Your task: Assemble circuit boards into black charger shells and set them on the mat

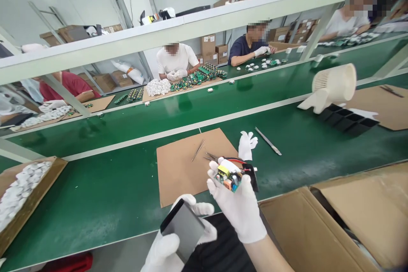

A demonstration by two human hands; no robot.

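Gloved left hand (174, 242) fingers clamp a flat grey housing (185, 227) by its edges. Right hand (237, 204) fingers cup a circuit board (228, 177); light, rigid, probably fragile, best held at its rim.

tweezers (198, 150) on cardboard sheet (181, 165), glove (247, 144) right

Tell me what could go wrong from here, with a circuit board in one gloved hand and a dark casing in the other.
1. The right hand grips the circuit board only at its fingertips, off the table; it could slip.
2. Red and black wires trail from the board and might snag on the tweezers lying on the cardboard sheet.
3. The left hand holds the dark casing tilted at the table edge, so a drop would likely land off the table.
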